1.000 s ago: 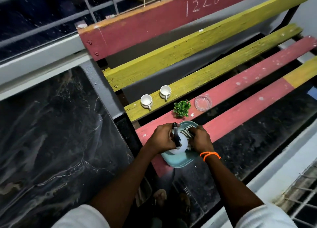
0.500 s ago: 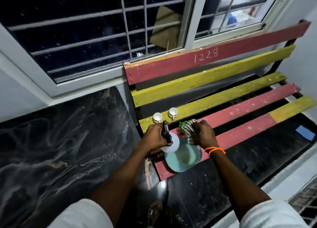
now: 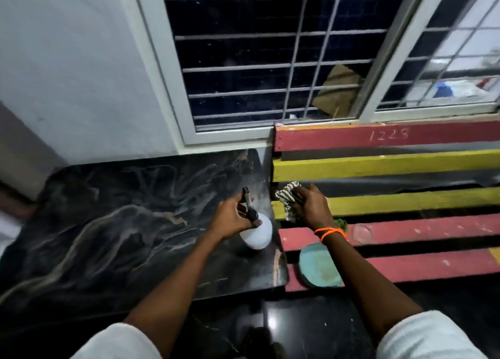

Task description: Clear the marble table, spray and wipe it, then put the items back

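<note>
The black marble table with pale veins fills the left half of the view. My left hand grips a white spray bottle by its black trigger head, held over the table's right edge. My right hand holds a crumpled striped cloth above the bench, just right of the table. A teal plate lies on the bench's front red slats, partly under my right forearm. A clear glass dish sits on a red slat, and a bit of a small green plant shows behind my wrist.
A red and yellow slatted bench stands against the table's right side, marked 1228 on its backrest. A barred window and a white wall are behind. Dark glossy floor lies below, between my arms.
My view has swung left toward the table. My left hand has carried the spray bottle from the plate to over the table's right edge. My right hand has lifted the cloth off the plate.
</note>
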